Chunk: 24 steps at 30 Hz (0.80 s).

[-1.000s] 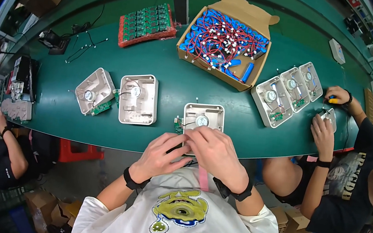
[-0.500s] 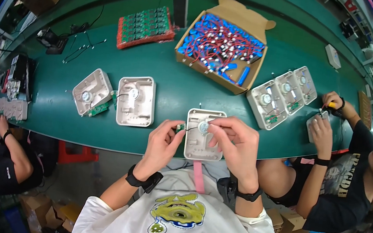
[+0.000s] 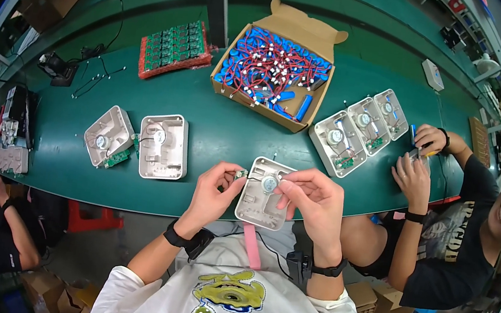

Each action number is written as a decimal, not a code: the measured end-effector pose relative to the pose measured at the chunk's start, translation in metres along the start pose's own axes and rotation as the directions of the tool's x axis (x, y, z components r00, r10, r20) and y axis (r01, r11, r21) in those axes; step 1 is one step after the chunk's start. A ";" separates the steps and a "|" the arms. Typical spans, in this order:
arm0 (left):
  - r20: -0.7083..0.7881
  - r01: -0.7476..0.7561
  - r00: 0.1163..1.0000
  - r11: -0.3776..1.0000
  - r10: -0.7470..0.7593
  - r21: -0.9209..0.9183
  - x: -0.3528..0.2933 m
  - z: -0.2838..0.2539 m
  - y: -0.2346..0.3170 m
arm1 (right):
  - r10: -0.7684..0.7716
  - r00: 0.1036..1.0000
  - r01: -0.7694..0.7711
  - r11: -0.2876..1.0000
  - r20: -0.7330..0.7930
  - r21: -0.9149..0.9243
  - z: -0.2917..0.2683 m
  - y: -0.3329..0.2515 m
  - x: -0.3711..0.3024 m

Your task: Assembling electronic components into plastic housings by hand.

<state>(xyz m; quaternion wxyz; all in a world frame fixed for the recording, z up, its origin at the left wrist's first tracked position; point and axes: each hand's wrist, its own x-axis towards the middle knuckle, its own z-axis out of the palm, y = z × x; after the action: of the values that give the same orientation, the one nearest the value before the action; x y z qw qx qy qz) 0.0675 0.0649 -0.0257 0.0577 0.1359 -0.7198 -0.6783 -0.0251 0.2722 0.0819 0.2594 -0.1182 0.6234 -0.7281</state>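
Note:
In front of me at the table's near edge lies a light grey plastic housing (image 3: 252, 210), open side up and turned slightly. A round speaker (image 3: 269, 184) sits inside it. My left hand (image 3: 216, 191) pinches a small green circuit board (image 3: 241, 173) beside the housing's left wall. My right hand (image 3: 315, 203) reaches over the right wall, thumb and fingertips closed next to the speaker. What those fingertips hold, if anything, is too small to make out.
Two more housings (image 3: 178, 149) (image 3: 119, 116) with speakers lie to the left. Behind are a stack of green circuit boards (image 3: 175, 45) and a carton (image 3: 260, 109) of blue wired batteries. Three housings (image 3: 320, 147) stand right, near a co-worker's hands (image 3: 413, 179). Another person's arm (image 3: 20, 225) shows left.
The view has shifted a little. The housing has turned slightly, its near end swinging left. Both my hands stay at it, still pinching. The co-worker's hands at right have moved.

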 end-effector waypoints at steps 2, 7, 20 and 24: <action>-0.005 0.002 1.000 1.000 -0.002 -0.004 0.000 0.003 -0.001 | 0.014 1.000 -0.015 0.999 -0.024 -0.029 0.003 -0.001 -0.003; -0.022 -0.034 0.999 0.999 0.034 0.006 -0.004 0.007 -0.002 | -0.129 0.984 0.084 0.945 -0.125 -0.315 0.011 0.009 -0.011; -0.191 -0.264 0.941 0.959 0.281 0.106 -0.010 0.024 -0.004 | -0.096 0.995 0.053 0.763 -0.031 -0.645 0.024 0.032 -0.001; -0.196 -0.365 0.890 0.901 0.411 0.235 -0.009 0.026 0.003 | -0.048 0.999 0.028 0.688 -0.007 -0.725 0.036 0.050 0.009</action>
<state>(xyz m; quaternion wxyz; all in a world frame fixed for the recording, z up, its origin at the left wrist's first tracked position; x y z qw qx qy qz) 0.0692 0.0929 -0.0241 0.2662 0.0750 -0.7819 -0.5588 -0.0034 0.2322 0.0388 0.1685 -0.2146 0.8606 -0.4300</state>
